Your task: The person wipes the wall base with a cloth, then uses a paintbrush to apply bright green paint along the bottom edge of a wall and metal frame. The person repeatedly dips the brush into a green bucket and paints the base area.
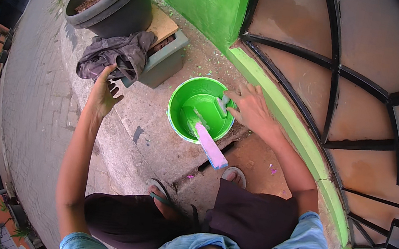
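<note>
A bright green bucket [174, 117] stands on the pavement in front of me, coated inside with green paint. A paint-covered tool with a short pale handle [221, 106], perhaps a brush or scraper, sits inside its right wall. Beside that handle is my right hand [253, 109], over the rim with thumb and fingers apart. Leaning out of the bucket toward me is a pink flat stick [211, 148] with blue edges. On the left, my left hand [104, 95] touches the lower edge of a crumpled dark cloth [117, 54], fingers spread. The cloth partly hides its fingertips.
Behind the cloth stand a large dark plant pot [111, 5] with soil and a grey rectangular planter [165, 62]. A green wall [197, 0] and a black metal frame with brownish panels [297, 20] border the right. My sandalled feet are close to the bucket.
</note>
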The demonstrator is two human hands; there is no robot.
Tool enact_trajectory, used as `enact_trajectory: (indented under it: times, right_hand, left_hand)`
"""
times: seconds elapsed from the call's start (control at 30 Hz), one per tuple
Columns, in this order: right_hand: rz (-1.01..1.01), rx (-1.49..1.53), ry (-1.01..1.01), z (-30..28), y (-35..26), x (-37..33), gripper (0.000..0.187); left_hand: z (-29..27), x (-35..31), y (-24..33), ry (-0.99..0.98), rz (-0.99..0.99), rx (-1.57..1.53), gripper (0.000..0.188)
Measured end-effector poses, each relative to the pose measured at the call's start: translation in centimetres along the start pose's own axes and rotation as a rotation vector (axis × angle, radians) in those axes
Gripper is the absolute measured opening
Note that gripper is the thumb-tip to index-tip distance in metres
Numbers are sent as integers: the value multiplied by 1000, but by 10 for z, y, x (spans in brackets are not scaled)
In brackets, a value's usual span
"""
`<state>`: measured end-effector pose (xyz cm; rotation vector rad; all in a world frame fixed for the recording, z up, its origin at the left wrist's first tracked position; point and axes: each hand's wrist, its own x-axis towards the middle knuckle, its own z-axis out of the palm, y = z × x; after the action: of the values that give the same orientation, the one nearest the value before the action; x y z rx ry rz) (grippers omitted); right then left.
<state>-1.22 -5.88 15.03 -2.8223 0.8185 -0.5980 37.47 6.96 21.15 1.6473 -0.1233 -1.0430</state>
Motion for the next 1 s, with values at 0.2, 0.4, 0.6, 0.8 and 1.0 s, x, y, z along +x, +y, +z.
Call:
enact_trajectory:
  times: [0.2, 0.4, 0.6, 0.8, 1.0]
  right_hand:
    - [-85, -179, -135, 24, 1, 27, 10]
    - [-137, 42, -210, 45, -33, 30, 12]
    - [-149, -19, -369, 59, -30, 34, 8]
    - [-23, 296, -305, 16, -22, 44, 15]
    - [111, 532, -355, -29, -20, 54, 25]
  left_hand:
    - [8, -39, 1, -8, 204, 70, 87]
    - [23, -31, 3, -74, 335, 446, 92]
    - [36, -22, 2, -100, 376, 592, 88]
    - [-1, -44, 6, -241, 355, 564, 78]
    - [-15, -29, 1, -211, 486, 650, 47]
